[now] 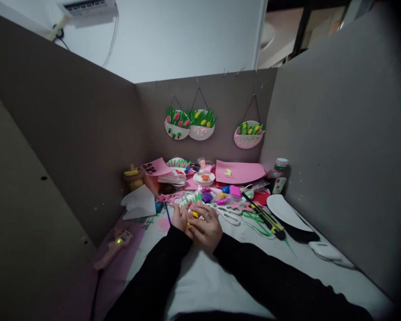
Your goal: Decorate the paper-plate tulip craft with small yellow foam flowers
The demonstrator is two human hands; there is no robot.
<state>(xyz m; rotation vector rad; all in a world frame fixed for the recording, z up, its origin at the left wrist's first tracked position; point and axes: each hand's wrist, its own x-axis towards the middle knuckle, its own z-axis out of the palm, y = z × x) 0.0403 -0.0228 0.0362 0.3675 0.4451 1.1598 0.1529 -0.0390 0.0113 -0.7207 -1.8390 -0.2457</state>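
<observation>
My left hand (179, 220) and my right hand (207, 228) meet over the middle of the table. The fingers of both are curled together around a small piece of yellow clay (188, 224). More yellow (195, 214) shows just under my right fingers; whether it belongs to the same piece I cannot tell. Right behind the hands lies a paper-plate craft (197, 199) with green leaves and pink tulips, partly covered by my fingers. White-handled scissors (232, 217) rest to the right of my right hand.
Clay packets (235, 191), a small white dish (204, 179) and pink sheets (240, 171) crowd the back. A black-yellow cutter (267, 220), a white half plate (289, 213) and a bottle (279, 176) stand right. A pink glue gun (115, 249) lies left. Grey panels enclose the table.
</observation>
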